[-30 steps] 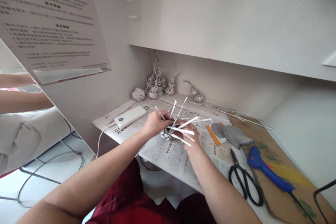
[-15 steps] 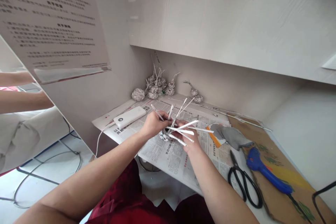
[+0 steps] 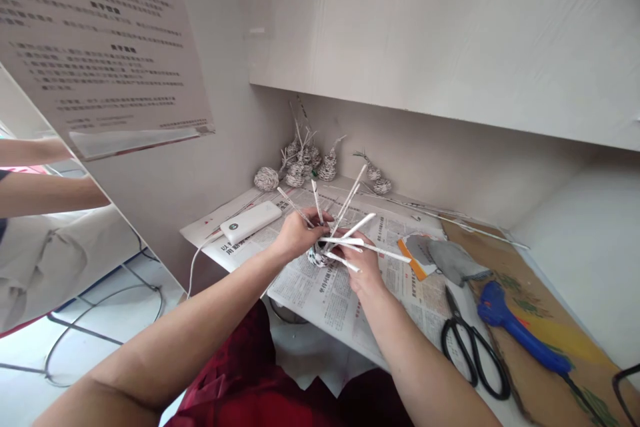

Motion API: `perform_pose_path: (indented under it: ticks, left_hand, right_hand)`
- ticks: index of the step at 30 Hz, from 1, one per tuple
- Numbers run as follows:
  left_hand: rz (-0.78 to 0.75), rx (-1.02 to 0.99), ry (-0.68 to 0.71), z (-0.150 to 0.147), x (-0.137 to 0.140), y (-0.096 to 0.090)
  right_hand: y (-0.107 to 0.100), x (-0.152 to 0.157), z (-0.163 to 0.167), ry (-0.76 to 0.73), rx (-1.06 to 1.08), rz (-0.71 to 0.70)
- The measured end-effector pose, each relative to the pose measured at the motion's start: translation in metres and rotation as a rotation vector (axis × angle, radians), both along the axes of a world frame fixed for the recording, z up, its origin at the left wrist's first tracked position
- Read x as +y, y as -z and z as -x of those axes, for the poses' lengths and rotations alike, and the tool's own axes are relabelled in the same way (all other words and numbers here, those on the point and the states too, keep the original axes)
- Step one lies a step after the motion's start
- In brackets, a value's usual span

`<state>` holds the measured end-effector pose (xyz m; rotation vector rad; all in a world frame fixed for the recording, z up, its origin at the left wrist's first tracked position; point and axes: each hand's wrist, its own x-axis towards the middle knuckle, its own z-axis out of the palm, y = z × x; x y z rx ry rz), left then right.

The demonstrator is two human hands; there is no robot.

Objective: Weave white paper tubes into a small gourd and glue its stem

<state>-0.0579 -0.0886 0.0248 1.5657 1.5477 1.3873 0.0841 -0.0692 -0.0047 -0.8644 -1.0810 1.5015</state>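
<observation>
A small woven paper basket (image 3: 320, 256), round and black-and-white, is held between my hands just above the newspaper. Rolled paper sticks (image 3: 349, 200) fan out from its top in several directions. My left hand (image 3: 300, 232) closes on the far left part of its rim, thumb and fingers pinching among the sticks. On the right side, my right hand (image 3: 366, 263) curls round the basket, its fingers partly hidden behind the sticks. Exactly which stick each hand grips cannot be made out.
Newspaper (image 3: 330, 307) covers the desk. A white power bank (image 3: 253, 221) with a cable lies left. On the right are grey gloves (image 3: 455, 261), black scissors (image 3: 473, 347), a blue glue gun (image 3: 520, 330) and cardboard (image 3: 560, 340). Several woven gourds (image 3: 296, 173) stand at the back wall.
The sticks have shifted and spread wider, with the upright ones leaning more to the left. Both hands stay on the basket. The whole view has moved slightly.
</observation>
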Motion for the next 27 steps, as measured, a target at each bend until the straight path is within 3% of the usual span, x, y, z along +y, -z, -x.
perform_pose_path:
  ticks: [7,12,17,22,27]
  left_hand:
    - [0.019,-0.049,0.124,0.004,-0.003,-0.011]
    - [0.059,-0.084,0.227,0.004,-0.001,-0.014]
    - [0.013,-0.047,0.124,0.001,0.004,-0.008]
    - [-0.009,-0.081,0.145,0.001,0.006,-0.004]
    - [-0.014,-0.177,0.187,0.002,0.007,-0.001]
  right_hand:
    - [0.008,0.006,-0.004,0.010,-0.114,-0.151]
    - [-0.001,0.006,-0.011,0.038,-0.331,-0.339]
    - [-0.008,-0.001,-0.015,0.108,-0.535,-0.508]
    - [-0.003,-0.004,-0.016,0.145,-0.663,-0.696]
    - [0.000,-0.004,-0.014,0.202,-0.683,-0.652]
